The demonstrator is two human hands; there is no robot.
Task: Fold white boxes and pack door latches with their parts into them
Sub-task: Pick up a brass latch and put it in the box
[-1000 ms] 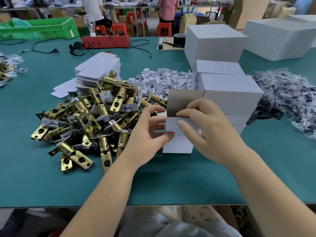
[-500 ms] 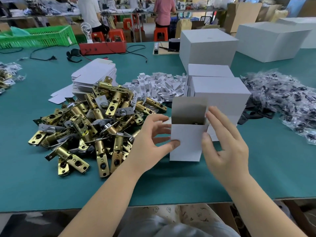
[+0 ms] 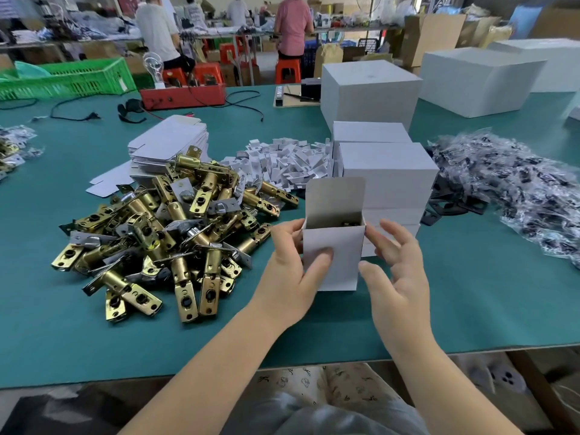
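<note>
Right hand (image 3: pixel 396 271) had lifted off the small white cardboard box (image 3: pixel 332 255), fingers loose; left hand (image 3: pixel 293 271) gripped it, lid flap up, closing pending.

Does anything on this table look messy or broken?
Nothing looks broken. The brass latches lie in a jumbled heap, and the small white box held by the left hand stands with its lid flap open.

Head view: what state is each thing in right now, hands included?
Small white box: upright on the table, top flap open.
Left hand: grips the box's left side.
Right hand: fingers at the box's right edge, relaxed.
Door latches: loose pile, left of the box.
Flat box blanks: stacked, unfolded.
Closed white boxes: stacked behind.
</note>
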